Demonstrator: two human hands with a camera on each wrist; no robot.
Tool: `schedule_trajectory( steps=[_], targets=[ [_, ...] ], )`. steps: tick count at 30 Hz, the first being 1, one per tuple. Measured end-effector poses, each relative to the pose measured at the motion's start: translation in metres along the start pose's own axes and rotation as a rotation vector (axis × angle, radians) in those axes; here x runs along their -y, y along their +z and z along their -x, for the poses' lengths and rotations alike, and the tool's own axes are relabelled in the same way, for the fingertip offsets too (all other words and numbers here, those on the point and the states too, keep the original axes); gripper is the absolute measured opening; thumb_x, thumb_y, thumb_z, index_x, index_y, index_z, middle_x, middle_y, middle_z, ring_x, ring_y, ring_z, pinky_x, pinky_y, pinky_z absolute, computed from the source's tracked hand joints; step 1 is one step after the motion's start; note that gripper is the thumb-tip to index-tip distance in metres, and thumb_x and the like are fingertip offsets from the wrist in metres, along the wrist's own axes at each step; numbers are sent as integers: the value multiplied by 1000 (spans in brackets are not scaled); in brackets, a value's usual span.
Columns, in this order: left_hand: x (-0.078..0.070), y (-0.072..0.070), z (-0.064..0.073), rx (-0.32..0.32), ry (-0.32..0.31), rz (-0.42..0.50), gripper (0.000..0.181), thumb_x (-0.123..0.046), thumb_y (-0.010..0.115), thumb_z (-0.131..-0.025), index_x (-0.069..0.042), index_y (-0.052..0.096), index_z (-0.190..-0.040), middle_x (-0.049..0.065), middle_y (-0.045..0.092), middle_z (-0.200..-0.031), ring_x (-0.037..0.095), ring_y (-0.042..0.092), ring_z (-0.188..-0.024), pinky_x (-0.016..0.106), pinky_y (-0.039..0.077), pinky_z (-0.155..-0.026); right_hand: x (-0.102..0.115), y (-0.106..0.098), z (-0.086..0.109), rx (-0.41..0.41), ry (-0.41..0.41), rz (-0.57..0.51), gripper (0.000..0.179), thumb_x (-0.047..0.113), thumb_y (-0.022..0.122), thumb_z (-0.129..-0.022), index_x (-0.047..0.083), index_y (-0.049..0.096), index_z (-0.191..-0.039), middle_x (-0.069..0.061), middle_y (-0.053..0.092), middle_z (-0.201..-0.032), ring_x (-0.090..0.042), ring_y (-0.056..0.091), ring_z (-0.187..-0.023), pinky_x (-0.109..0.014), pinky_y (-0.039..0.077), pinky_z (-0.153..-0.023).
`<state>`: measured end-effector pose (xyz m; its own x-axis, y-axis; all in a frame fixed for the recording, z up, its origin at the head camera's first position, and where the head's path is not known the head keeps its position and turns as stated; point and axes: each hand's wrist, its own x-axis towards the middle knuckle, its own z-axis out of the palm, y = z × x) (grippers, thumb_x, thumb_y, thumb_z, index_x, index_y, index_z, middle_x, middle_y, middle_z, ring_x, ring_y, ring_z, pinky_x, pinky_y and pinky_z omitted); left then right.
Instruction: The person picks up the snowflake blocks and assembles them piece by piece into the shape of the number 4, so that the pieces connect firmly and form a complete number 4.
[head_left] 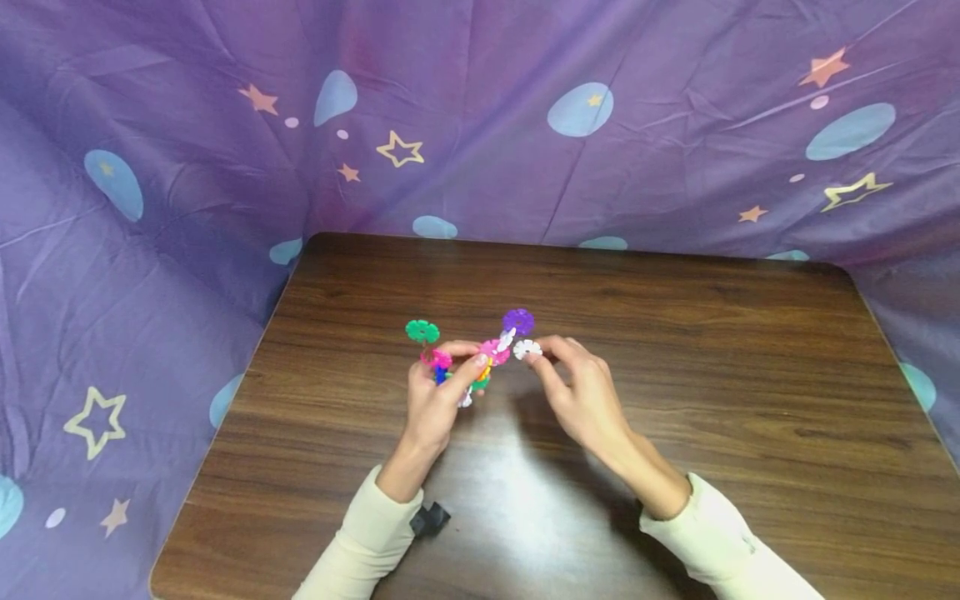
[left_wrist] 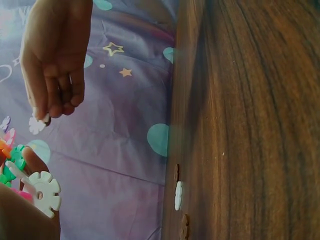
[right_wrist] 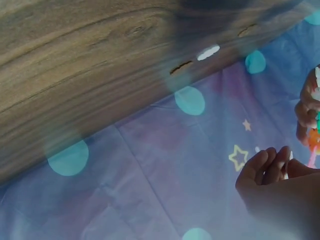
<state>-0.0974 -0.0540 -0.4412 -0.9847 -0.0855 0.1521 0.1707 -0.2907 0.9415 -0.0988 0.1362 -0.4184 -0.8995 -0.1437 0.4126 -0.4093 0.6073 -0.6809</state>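
My left hand (head_left: 433, 408) grips a cluster of interlocking notched plastic discs in several colours, thumb on top. A green disc (head_left: 422, 331) sticks up at its left end and a purple disc (head_left: 518, 322) at its right end, beyond a white disc and a pink disc (head_left: 492, 351). Part of the cluster is hidden by my fingers. A large white disc (left_wrist: 47, 194) on it faces the left wrist view. My right hand (head_left: 588, 396) pinches a loose white disc (head_left: 527, 349) between thumb and forefinger, close beside the cluster's right end.
In the right wrist view a white disc (right_wrist: 208, 52) lies flat on the brown wood-grain table (head_left: 712, 358) between two brown discs (right_wrist: 181, 67). A black object (head_left: 431, 520) shows beside the left sleeve. A purple patterned cloth (head_left: 480, 100) hangs behind the table.
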Motion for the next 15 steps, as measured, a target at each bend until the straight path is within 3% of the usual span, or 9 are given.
schedule_trajectory(
  steps=[5,15],
  targets=[
    [0,0,0,-8,-2,-3,23,2,71,-89,18,65,-104,-6,76,-87,10,63,-58,20,55,-52,4,-2,2,-30,-22,-10,8,18,74,-96,12,77,-101,-1,78,-95,-18,73,-94,-40,58,-84],
    [0,0,-1,-10,-15,6,25,1,70,-89,18,65,-107,-9,75,-83,6,62,-56,19,51,-50,3,0,5,-67,-145,-70,10,8,80,-89,9,81,-99,-2,80,-95,-18,74,-92,-19,55,-88]
  ],
)
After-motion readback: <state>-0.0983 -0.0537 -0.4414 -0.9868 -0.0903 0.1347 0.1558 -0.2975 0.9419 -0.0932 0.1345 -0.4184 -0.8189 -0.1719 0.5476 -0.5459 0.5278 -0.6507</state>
